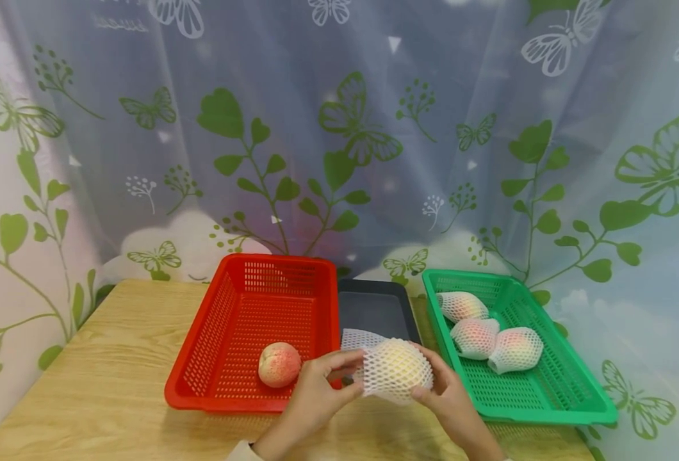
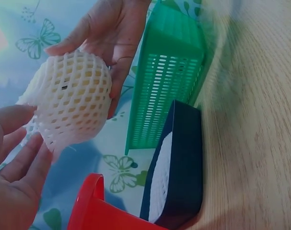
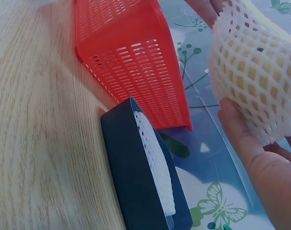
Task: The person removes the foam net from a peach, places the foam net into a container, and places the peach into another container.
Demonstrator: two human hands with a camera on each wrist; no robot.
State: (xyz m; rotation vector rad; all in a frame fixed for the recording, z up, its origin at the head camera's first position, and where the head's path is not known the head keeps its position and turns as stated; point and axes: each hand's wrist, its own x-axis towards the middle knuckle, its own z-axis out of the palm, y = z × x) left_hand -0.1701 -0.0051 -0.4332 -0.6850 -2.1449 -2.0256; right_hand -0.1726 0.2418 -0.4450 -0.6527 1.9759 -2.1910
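Observation:
A pale yellow peach in a white foam net (image 1: 398, 368) is held up between both hands, above the front of the dark tray (image 1: 374, 285). The left hand (image 1: 323, 390) pinches the loose end of the net, seen also in the left wrist view (image 2: 20, 177). Around the other end of the fruit curl the fingers of the right hand (image 1: 450, 398); its thumb presses the net in the right wrist view (image 3: 260, 163). The net covers most of the peach (image 2: 78, 96).
At left, a red basket (image 1: 201, 402) holds one bare peach (image 1: 279, 365). A green basket (image 1: 581, 390) at right contains several netted peaches (image 1: 517, 349). White foam nets (image 3: 157, 167) lie in the tray between them. A patterned curtain (image 1: 293, 128) hangs behind the wooden table (image 1: 103, 378).

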